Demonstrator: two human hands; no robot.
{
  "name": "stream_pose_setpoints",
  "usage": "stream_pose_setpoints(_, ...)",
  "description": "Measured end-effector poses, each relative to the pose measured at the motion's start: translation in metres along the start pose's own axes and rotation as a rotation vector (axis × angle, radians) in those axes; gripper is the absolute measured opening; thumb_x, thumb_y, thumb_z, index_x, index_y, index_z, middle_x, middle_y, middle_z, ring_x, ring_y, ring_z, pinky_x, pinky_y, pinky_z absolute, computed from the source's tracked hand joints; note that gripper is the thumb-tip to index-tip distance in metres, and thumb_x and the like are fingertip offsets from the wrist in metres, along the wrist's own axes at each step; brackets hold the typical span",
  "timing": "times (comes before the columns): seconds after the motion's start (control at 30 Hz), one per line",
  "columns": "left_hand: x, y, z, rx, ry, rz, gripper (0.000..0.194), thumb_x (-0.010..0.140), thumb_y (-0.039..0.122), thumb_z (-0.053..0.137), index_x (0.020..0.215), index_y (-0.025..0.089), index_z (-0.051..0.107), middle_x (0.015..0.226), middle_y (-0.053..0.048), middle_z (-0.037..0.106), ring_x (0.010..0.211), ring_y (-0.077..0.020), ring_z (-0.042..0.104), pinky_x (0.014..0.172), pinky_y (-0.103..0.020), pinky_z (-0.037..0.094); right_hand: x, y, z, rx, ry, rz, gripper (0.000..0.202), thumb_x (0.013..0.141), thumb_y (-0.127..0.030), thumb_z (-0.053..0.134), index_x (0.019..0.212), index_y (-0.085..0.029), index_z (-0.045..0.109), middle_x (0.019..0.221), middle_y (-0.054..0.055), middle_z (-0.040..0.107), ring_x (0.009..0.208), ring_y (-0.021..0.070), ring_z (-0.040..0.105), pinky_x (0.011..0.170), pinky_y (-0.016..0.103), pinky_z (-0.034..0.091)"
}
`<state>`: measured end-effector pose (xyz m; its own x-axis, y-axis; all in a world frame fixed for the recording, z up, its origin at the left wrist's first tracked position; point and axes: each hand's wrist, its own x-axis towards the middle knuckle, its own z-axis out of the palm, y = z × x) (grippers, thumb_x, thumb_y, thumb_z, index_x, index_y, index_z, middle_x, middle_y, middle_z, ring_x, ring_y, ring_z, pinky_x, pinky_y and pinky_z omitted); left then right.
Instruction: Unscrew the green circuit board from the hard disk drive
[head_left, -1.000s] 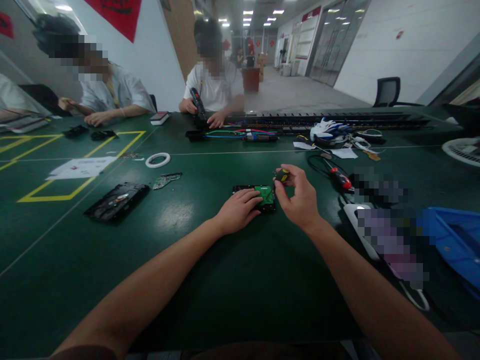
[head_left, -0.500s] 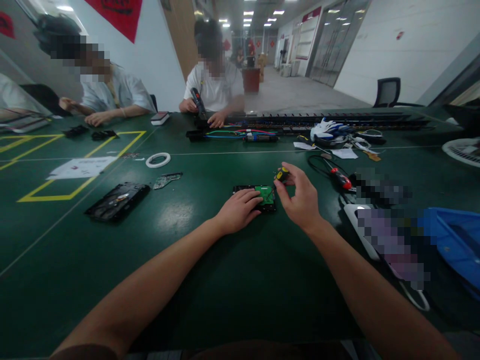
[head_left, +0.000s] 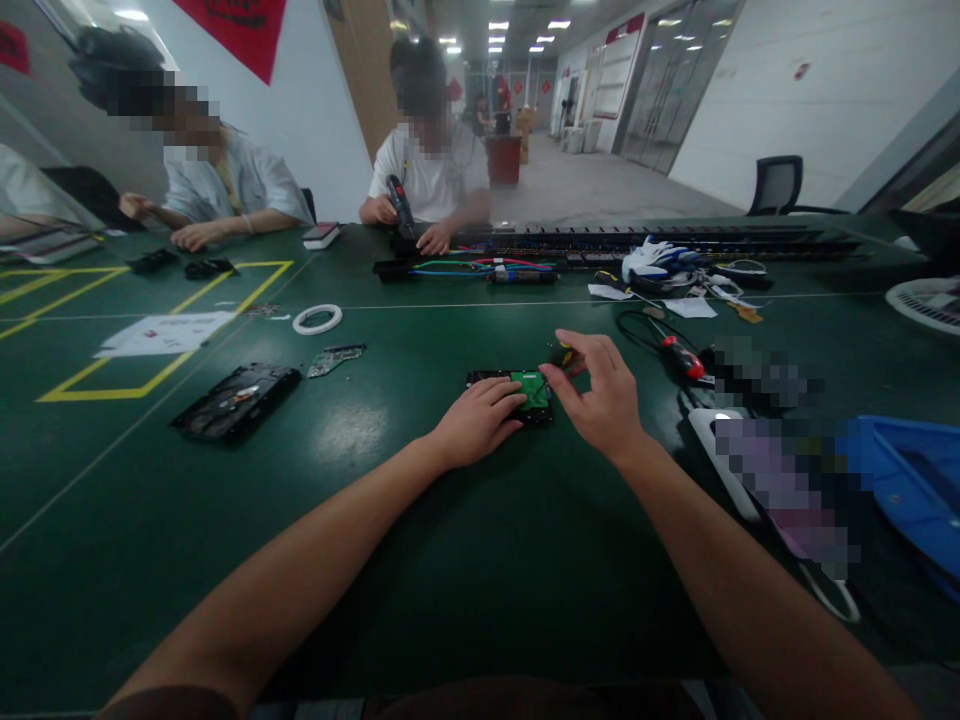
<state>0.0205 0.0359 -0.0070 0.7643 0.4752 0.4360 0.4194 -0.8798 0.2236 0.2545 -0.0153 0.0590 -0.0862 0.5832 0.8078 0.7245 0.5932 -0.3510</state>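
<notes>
A hard drive (head_left: 533, 408) with a green circuit board (head_left: 534, 391) facing up lies on the green table. My left hand (head_left: 484, 415) rests across its left part, fingers over the board and thumb along the near edge, holding it down. My right hand (head_left: 596, 385) is closed around a screwdriver (head_left: 561, 354) with a yellow and black handle. The thin shaft slants down to the board's right side; the fingers cover much of the handle. Whether the tip sits in a screw is too small to tell.
Left lie another black drive (head_left: 236, 400), a loose circuit board (head_left: 334, 360) and a white tape roll (head_left: 317, 319). To the right are a red-black screwdriver (head_left: 682, 358), a phone (head_left: 724, 460) and a blue bin (head_left: 919, 490). Across the table, a person holds a power tool (head_left: 400, 203).
My right hand has turned the screwdriver: its handle is more covered by my fingers, and my thumb has shifted left. My left hand and the hard drive stay in place.
</notes>
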Motion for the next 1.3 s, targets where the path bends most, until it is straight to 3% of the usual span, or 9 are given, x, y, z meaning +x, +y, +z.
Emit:
stream_pose_setpoints(0.33, -0.0002, -0.0018, 0.0012, 0.017, -0.008, -0.007, 0.044, 0.108, 0.037, 0.062, 0.147, 0.017, 0.058, 0.152, -0.018, 0.064, 0.150, -0.0344, 0.054, 0.125, -0.060, 0.046, -0.0054, 0.0045, 0.0036, 0.059, -0.008, 0.046, 0.044, 0.108, -0.027, 0.058, 0.152, -0.033, 0.055, 0.140, 0.010, 0.070, 0.115, 0.0285, 0.073, 0.095, 0.050, 0.066)
stream_pose_setpoints(0.6, 0.0005, -0.0003, 0.0014, 0.019, 0.000, -0.012, 0.042, 0.109, 0.037, 0.062, 0.146, 0.018, 0.059, 0.151, -0.017, 0.064, 0.150, -0.0346, 0.054, 0.124, -0.061, 0.046, -0.0020, -0.0009, 0.0005, 0.017, -0.004, 0.021, 0.046, 0.106, -0.027, 0.059, 0.151, -0.034, 0.057, 0.126, 0.010, 0.065, 0.109, 0.0272, 0.068, 0.091, 0.050, 0.065)
stream_pose_setpoints(0.77, 0.0004, -0.0010, 0.0018, 0.024, 0.002, -0.001, 0.043, 0.109, 0.037, 0.062, 0.147, 0.017, 0.058, 0.151, -0.019, 0.064, 0.151, -0.0353, 0.053, 0.124, -0.061, 0.046, -0.0020, 0.0013, 0.0018, 0.034, 0.030, 0.009, 0.044, 0.106, -0.025, 0.060, 0.149, -0.033, 0.056, 0.134, 0.011, 0.066, 0.120, 0.0300, 0.068, 0.096, 0.052, 0.065)
stream_pose_setpoints(0.93, 0.0007, -0.0006, 0.0013, 0.021, -0.002, 0.001, 0.044, 0.109, 0.037, 0.062, 0.148, 0.016, 0.057, 0.152, -0.019, 0.064, 0.151, -0.0347, 0.053, 0.124, -0.060, 0.045, -0.0026, 0.0020, 0.0014, 0.015, 0.079, 0.026, 0.040, 0.101, -0.031, 0.073, 0.139, -0.031, 0.061, 0.122, 0.009, 0.066, 0.101, 0.0267, 0.071, 0.083, 0.048, 0.067)
stream_pose_setpoints(1.17, 0.0010, 0.0003, 0.0014, 0.040, -0.003, -0.014, 0.043, 0.110, 0.038, 0.060, 0.146, 0.017, 0.059, 0.151, -0.018, 0.064, 0.151, -0.0350, 0.054, 0.124, -0.060, 0.046, -0.0037, -0.0009, 0.0025, 0.061, 0.004, 0.027, 0.049, 0.104, -0.023, 0.061, 0.152, -0.031, 0.053, 0.138, 0.011, 0.068, 0.107, 0.0265, 0.073, 0.092, 0.049, 0.067)
stream_pose_setpoints(1.3, 0.0011, 0.0004, 0.0011, 0.037, -0.003, -0.004, 0.043, 0.109, 0.037, 0.062, 0.146, 0.016, 0.059, 0.151, -0.019, 0.064, 0.150, -0.0352, 0.054, 0.124, -0.059, 0.046, -0.0038, 0.0000, 0.0025, 0.029, 0.024, 0.012, 0.045, 0.103, -0.027, 0.067, 0.147, -0.030, 0.058, 0.126, 0.010, 0.068, 0.100, 0.0249, 0.071, 0.086, 0.046, 0.067)
